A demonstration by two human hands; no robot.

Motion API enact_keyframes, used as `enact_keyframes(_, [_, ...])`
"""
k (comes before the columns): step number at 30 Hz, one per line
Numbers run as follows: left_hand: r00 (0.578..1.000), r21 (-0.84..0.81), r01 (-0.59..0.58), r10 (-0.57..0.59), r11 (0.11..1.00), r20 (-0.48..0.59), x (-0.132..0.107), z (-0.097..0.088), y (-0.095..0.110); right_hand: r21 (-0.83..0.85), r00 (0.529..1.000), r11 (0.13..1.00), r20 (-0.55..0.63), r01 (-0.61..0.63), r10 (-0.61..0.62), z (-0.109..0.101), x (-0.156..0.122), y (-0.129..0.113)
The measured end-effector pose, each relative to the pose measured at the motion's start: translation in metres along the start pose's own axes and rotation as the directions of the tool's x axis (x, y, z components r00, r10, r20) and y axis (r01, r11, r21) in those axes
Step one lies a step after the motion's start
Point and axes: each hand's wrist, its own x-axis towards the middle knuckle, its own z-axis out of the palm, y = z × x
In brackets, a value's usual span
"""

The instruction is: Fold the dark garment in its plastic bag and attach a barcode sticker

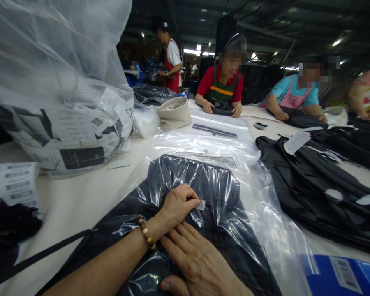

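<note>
A black bag lies flat before me inside a clear plastic bag. My left hand, with a beaded bracelet on its wrist, rests on the plastic. Its thumb and forefinger are pinched at the edge of a small white sticker, which lies against the plastic. Just below, my right hand is spread flat on the wrapped bag, palm down, its fingertips close to the left wrist. A dark strap runs off to the lower left.
At left stand a large plastic sack of printed tags and a roll of barcode labels. Clear bags and a beige fabric bin lie ahead. Black bags and a blue box are at right. Several co-workers work beyond.
</note>
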Motion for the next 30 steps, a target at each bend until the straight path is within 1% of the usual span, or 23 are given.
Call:
enact_keyframes(4, [1.0, 0.032, -0.014, 0.014, 0.999, -0.021, 0.0, 0.002, 0.0, 0.003, 0.999, 1.0, -0.032, 0.004, -0.004, 0.002, -0.001, 0.001])
enact_keyframes(7, [0.999, 0.069, -0.034, 0.036, 0.997, -0.033, -0.001, 0.004, -0.001, 0.0, 1.0, 1.0, -0.027, -0.004, 0.004, 0.003, -0.001, 0.0])
enact_keyframes(11, [0.997, 0.127, -0.069, 0.074, 0.99, -0.037, -0.002, 0.005, -0.003, 0.022, 0.998, 1.0, -0.059, 0.006, -0.005, -0.003, 0.001, -0.003])
enact_keyframes(13, [0.995, 0.154, -0.088, 0.094, 0.984, -0.034, -0.003, 0.006, -0.003, 0.065, 0.993, 0.998, -0.115, 0.018, -0.011, -0.005, -0.001, -0.004])
enact_keyframes(14, [0.994, 0.165, -0.098, 0.105, 0.981, -0.032, -0.003, 0.006, -0.003, 0.08, 0.983, 0.997, -0.185, 0.022, -0.007, -0.005, -0.002, -0.003])
enact_keyframes(15, [0.993, 0.174, -0.108, 0.115, 0.979, -0.031, -0.004, 0.007, -0.003, 0.071, 0.958, 0.997, -0.288, 0.01, 0.011, -0.003, -0.004, -0.002])
enact_keyframes(16, [0.991, 0.182, -0.12, 0.127, 0.976, -0.031, -0.004, 0.007, -0.002, 0.03, 0.91, 0.999, -0.412, -0.029, 0.039, 0.0, -0.007, 0.001])
enact_keyframes(17, [0.99, 0.187, -0.132, 0.14, 0.973, -0.032, -0.005, 0.007, -0.002, -0.039, 0.844, 0.994, -0.533, -0.1, 0.064, 0.005, -0.009, 0.006])
enact_keyframes(18, [0.988, 0.193, -0.143, 0.153, 0.971, -0.035, -0.005, 0.007, -0.002, -0.122, 0.775, 0.974, -0.628, -0.189, 0.072, 0.012, -0.012, 0.011])
enact_keyframes(19, [0.986, 0.199, -0.153, 0.164, 0.968, -0.039, -0.006, 0.008, -0.002, -0.197, 0.72, 0.939, -0.69, -0.283, 0.072, 0.02, -0.014, 0.018])
enact_keyframes(20, [0.984, 0.208, -0.159, 0.171, 0.965, -0.041, -0.006, 0.008, -0.002, -0.254, 0.688, 0.896, -0.722, -0.365, 0.076, 0.028, -0.015, 0.025])
enact_keyframes(22, [0.984, 0.23, -0.16, 0.175, 0.96, -0.043, -0.007, 0.009, -0.002, -0.301, 0.671, 0.842, -0.735, -0.448, 0.095, 0.044, -0.016, 0.041])
enact_keyframes(25, [0.981, 0.258, -0.169, 0.187, 0.951, -0.048, -0.007, 0.01, -0.003, -0.316, 0.651, 0.813, -0.753, -0.489, 0.098, 0.062, -0.015, 0.061])
enact_keyframes(30, [0.971, 0.292, -0.205, 0.231, 0.934, -0.056, -0.008, 0.013, -0.007, -0.422, 0.622, 0.766, -0.782, -0.485, -0.037, 0.08, -0.012, 0.083])
